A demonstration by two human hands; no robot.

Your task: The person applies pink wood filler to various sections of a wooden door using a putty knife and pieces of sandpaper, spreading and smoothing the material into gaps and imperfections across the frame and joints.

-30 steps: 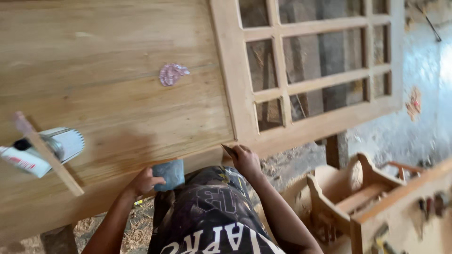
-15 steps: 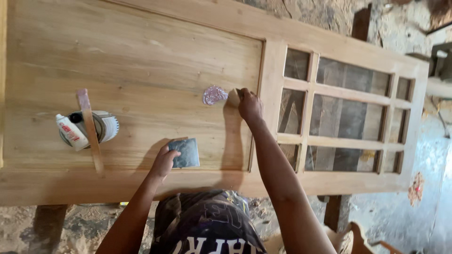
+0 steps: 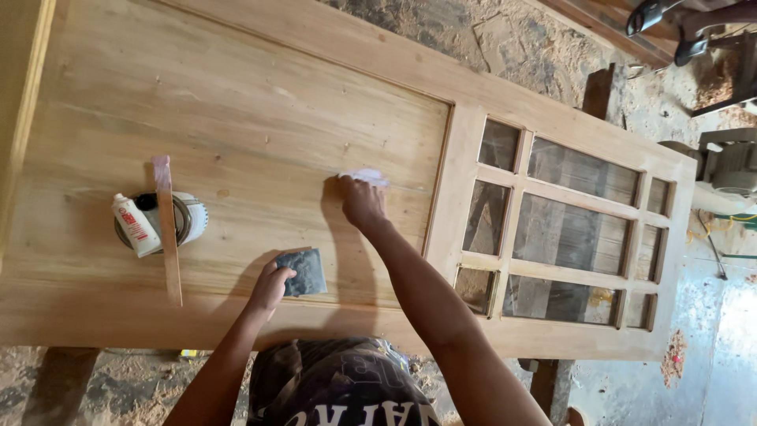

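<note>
A pale wooden door [image 3: 236, 118] lies flat in front of me. My left hand [image 3: 268, 287] rests near the door's near rail and holds a square of grey sandpaper [image 3: 304, 270] flat on the panel. My right hand [image 3: 359, 200] reaches further out onto the panel. Its curled fingers press at a whitish-pink patch of filler [image 3: 365, 175]. The fingers hide whatever they grip.
An open round can [image 3: 189, 218] stands on the panel at left, with a flat wooden stick [image 3: 168, 244] across it and a white tube [image 3: 134, 225] leaning on it. The door's right part is a grid of openings [image 3: 568, 229]. Sawdust covers the floor [image 3: 505, 39]. A grey machine [image 3: 729, 170] stands at far right.
My right hand, which held a small flat piece, has moved from the door's near edge out to the filler patch and then left over it. The patch looks flatter and paler. The left hand moved little.
</note>
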